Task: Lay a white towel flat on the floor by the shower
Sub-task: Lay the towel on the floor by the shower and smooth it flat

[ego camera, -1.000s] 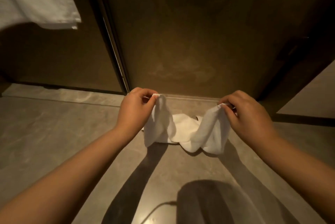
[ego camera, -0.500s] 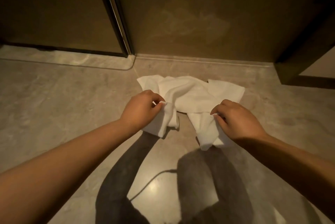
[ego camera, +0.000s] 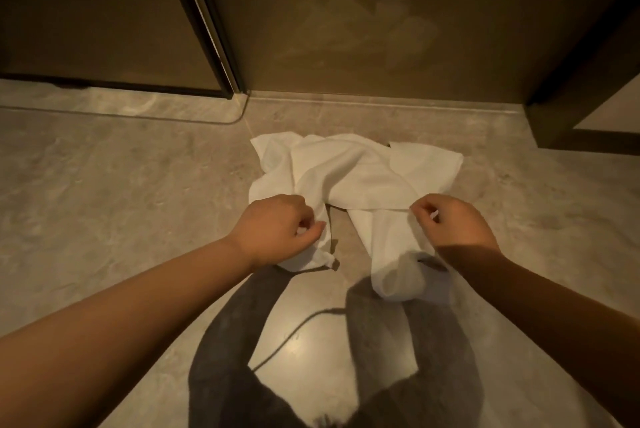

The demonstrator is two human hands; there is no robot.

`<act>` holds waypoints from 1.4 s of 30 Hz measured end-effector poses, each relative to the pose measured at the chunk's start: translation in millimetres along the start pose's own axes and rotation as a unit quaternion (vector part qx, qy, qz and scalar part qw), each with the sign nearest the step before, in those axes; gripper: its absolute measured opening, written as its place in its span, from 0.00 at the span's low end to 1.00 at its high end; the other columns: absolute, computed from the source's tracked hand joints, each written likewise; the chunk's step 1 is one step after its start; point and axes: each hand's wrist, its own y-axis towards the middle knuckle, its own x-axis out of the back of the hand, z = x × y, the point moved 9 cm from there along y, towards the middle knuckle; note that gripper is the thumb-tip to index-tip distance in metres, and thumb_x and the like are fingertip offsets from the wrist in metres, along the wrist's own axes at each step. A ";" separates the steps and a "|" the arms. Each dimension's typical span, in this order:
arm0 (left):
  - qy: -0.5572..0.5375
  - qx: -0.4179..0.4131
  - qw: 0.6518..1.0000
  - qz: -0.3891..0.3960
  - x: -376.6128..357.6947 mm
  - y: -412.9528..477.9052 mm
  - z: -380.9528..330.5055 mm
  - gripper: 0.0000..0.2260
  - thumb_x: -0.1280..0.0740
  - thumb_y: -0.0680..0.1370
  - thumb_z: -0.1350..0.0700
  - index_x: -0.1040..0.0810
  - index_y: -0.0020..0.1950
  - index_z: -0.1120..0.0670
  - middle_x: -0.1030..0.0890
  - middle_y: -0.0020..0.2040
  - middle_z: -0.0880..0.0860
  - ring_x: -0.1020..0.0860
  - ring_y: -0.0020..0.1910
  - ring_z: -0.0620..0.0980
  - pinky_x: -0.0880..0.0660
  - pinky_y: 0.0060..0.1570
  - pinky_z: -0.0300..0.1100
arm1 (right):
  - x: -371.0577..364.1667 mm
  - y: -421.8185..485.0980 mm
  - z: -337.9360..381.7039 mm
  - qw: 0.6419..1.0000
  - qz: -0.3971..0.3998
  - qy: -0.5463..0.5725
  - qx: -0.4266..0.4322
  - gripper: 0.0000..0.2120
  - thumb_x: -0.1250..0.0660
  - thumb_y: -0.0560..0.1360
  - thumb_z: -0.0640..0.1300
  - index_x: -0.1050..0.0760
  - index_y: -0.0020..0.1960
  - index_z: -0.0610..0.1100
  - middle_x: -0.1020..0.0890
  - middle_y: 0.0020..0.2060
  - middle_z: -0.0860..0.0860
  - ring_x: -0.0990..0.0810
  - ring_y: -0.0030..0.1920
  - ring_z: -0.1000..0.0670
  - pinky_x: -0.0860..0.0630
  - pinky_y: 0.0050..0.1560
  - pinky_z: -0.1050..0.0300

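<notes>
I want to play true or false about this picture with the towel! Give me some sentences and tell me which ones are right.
1. The towel is white. True.
2. The towel lies smooth and flat. False: it is bunched and folded over itself.
3. Both hands grip the towel. True: the left hand and right hand each pinch its near edge.
4. The towel hangs on a hook. False: it rests on the floor.
5. The towel lies close to the brown wall. True.
</notes>
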 end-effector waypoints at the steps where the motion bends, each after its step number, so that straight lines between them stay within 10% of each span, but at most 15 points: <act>1: -0.010 0.006 1.000 -0.024 1.7 4.2 -2.9 0.16 0.43 0.77 0.42 0.20 0.46 0.50 0.21 0.44 0.48 0.23 0.42 0.49 0.28 0.34 0.43 | 1.7 3.5 -9.0 0.999 -0.017 0.029 -0.030 0.07 0.38 0.77 0.48 0.22 0.50 0.48 0.19 0.44 0.51 0.23 0.41 0.52 0.27 0.43 0.56; 6: -0.037 0.079 0.995 -0.053 -13.5 27.0 -6.6 0.18 0.36 0.77 0.49 0.29 0.65 0.53 0.27 0.60 0.53 0.26 0.53 0.53 0.24 0.42 0.49 | -16.6 10.7 -37.5 0.991 -0.002 0.078 -0.105 0.12 0.38 0.77 0.49 0.25 0.56 0.44 0.22 0.47 0.49 0.25 0.44 0.51 0.32 0.46 0.58; 21: -0.035 0.093 0.989 -0.106 -31.8 36.8 15.4 0.24 0.35 0.76 0.63 0.37 0.71 0.56 0.28 0.57 0.60 0.26 0.49 0.59 0.25 0.39 0.54 | -37.4 16.8 -46.0 0.980 -0.008 0.145 -0.136 0.09 0.35 0.76 0.48 0.22 0.43 0.42 0.22 0.39 0.47 0.25 0.41 0.47 0.32 0.45 0.57; 42: -0.042 0.043 0.996 -0.059 -3.2 -29.0 57.6 0.30 0.36 0.76 0.62 0.44 0.74 0.48 0.28 0.66 0.55 0.27 0.59 0.56 0.29 0.49 0.47 | -11.5 -38.9 46.0 0.996 0.007 0.062 0.064 0.07 0.35 0.74 0.51 0.27 0.40 0.49 0.25 0.33 0.56 0.27 0.35 0.55 0.28 0.37 0.57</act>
